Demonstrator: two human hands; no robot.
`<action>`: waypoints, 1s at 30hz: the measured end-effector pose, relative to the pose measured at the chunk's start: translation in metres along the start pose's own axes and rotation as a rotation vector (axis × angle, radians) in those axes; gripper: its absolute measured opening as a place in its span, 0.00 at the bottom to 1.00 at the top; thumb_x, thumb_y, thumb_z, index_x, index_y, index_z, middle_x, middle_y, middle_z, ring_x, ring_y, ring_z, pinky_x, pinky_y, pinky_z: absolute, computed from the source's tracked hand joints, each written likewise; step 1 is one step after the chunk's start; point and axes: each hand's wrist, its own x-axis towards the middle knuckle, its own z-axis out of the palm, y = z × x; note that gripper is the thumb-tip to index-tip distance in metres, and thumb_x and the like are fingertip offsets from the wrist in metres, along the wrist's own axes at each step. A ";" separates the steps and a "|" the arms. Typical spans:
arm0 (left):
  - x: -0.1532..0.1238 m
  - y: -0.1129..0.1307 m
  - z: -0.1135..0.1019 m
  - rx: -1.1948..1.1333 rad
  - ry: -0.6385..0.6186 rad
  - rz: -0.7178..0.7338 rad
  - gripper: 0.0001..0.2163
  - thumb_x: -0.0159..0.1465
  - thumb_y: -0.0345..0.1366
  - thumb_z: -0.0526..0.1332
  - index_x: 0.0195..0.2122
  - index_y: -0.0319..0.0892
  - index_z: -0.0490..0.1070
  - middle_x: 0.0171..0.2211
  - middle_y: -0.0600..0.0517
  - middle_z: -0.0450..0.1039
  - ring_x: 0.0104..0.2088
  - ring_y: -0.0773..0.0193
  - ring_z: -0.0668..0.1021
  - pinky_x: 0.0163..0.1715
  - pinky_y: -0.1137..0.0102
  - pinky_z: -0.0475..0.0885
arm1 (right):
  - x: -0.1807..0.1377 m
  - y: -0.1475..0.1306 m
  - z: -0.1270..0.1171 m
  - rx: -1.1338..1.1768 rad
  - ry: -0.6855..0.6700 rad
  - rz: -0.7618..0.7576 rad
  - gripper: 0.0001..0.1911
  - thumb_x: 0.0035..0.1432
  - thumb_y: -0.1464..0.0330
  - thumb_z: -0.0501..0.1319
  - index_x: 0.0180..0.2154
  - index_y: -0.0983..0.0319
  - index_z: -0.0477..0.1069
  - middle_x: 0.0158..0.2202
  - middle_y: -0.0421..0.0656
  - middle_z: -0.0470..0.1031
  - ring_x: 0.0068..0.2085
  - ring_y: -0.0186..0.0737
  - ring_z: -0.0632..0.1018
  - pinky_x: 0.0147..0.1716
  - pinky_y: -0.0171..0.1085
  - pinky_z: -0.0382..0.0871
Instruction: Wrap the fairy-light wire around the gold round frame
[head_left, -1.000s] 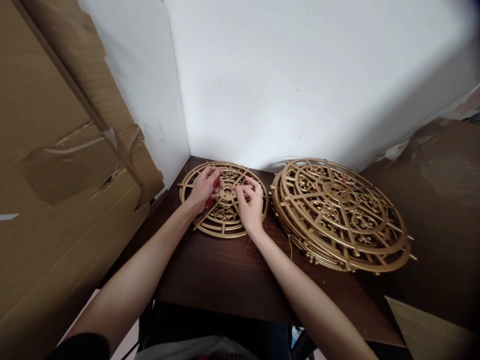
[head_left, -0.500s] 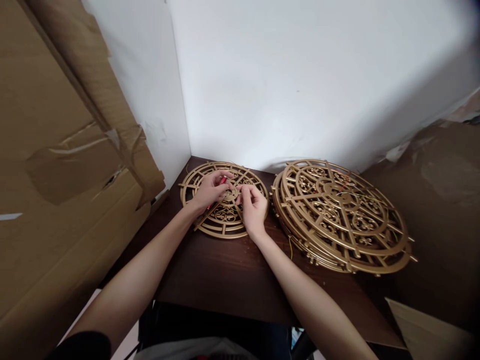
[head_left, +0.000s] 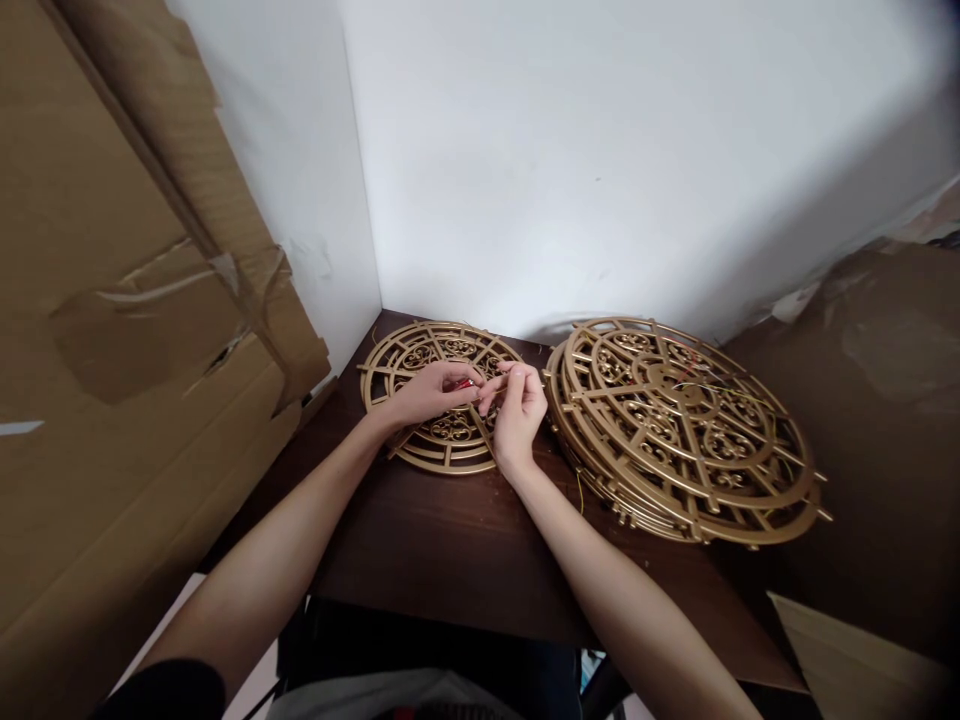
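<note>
So, left to right: the left hand (head_left: pixel 431 393) has slid toward the middle of the frame over the last second. It's got its fingers and thumb closed around a small red-handled tool (head_left: pixel 465 384), and way less of that tool pokes out now; only a bit of red peeks between the fingers, so no clue what kind it is. The right hand (head_left: pixel 519 410) has shifted a touch rightward, thumb and fingertips bunched up. Can't tell if there's something thin pinched in there. Both sets of fingertips nearly meet now, so I'd say the fiddly bit has moved off the hub to just right of it.

The piece underneath, a gold openwork disc (head_left: pixel 448 466), lies flat just left of centre frame on the dark wooden table (head_left: pixel 450 535). Matte gold rings, straight spokes, curly scrollwork between them; the hands hide most of its hub. Right of that, a bit of yellow wire (head_left: pixel 580 492) dangles by a tilted stack of gold discs (head_left: pixel 699 458), right-centre of frame, with more loose wire across its top.
</note>
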 end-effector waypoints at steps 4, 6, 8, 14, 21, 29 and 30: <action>-0.002 0.003 -0.002 -0.049 0.001 -0.037 0.06 0.56 0.33 0.62 0.34 0.42 0.78 0.23 0.53 0.70 0.21 0.70 0.66 0.22 0.75 0.59 | 0.001 0.002 -0.001 -0.017 0.013 -0.034 0.14 0.65 0.56 0.49 0.36 0.60 0.63 0.22 0.36 0.70 0.20 0.30 0.70 0.24 0.32 0.67; -0.003 0.003 -0.004 -0.042 0.000 -0.046 0.07 0.57 0.33 0.62 0.35 0.42 0.78 0.22 0.54 0.69 0.20 0.71 0.64 0.20 0.76 0.57 | 0.001 0.003 -0.001 -0.009 0.023 -0.058 0.14 0.65 0.58 0.49 0.36 0.61 0.63 0.25 0.37 0.71 0.22 0.30 0.71 0.27 0.33 0.69; -0.003 0.001 -0.005 -0.013 0.021 -0.039 0.07 0.57 0.33 0.62 0.34 0.42 0.78 0.21 0.54 0.67 0.20 0.71 0.63 0.20 0.76 0.56 | 0.002 0.003 -0.001 0.012 0.034 -0.082 0.12 0.65 0.60 0.49 0.36 0.61 0.63 0.28 0.38 0.72 0.24 0.30 0.72 0.30 0.34 0.70; 0.003 -0.012 -0.008 0.107 0.293 0.002 0.08 0.56 0.36 0.62 0.35 0.40 0.78 0.23 0.54 0.69 0.21 0.71 0.62 0.20 0.75 0.55 | 0.003 0.004 0.001 0.015 0.051 -0.088 0.09 0.62 0.64 0.53 0.44 0.58 0.56 0.37 0.41 0.71 0.29 0.31 0.75 0.32 0.35 0.71; 0.006 -0.015 -0.010 0.016 0.536 -0.011 0.11 0.58 0.38 0.62 0.39 0.39 0.76 0.24 0.52 0.73 0.18 0.71 0.64 0.19 0.75 0.57 | 0.004 0.013 -0.002 -0.142 -0.020 -0.071 0.12 0.60 0.67 0.53 0.46 0.58 0.56 0.41 0.43 0.71 0.35 0.33 0.76 0.38 0.36 0.71; 0.007 -0.017 -0.014 -0.066 0.676 0.027 0.09 0.59 0.39 0.62 0.36 0.39 0.73 0.20 0.55 0.70 0.16 0.73 0.64 0.18 0.76 0.58 | 0.004 0.010 -0.006 -0.700 -0.251 -0.214 0.10 0.57 0.72 0.53 0.43 0.61 0.65 0.42 0.45 0.74 0.45 0.41 0.73 0.49 0.42 0.63; 0.007 -0.017 -0.014 -0.071 0.676 0.028 0.09 0.59 0.39 0.61 0.36 0.39 0.72 0.19 0.55 0.69 0.16 0.73 0.65 0.18 0.76 0.59 | 0.004 0.009 -0.007 -0.773 -0.276 -0.226 0.10 0.56 0.72 0.54 0.42 0.61 0.65 0.42 0.45 0.74 0.46 0.42 0.72 0.49 0.43 0.62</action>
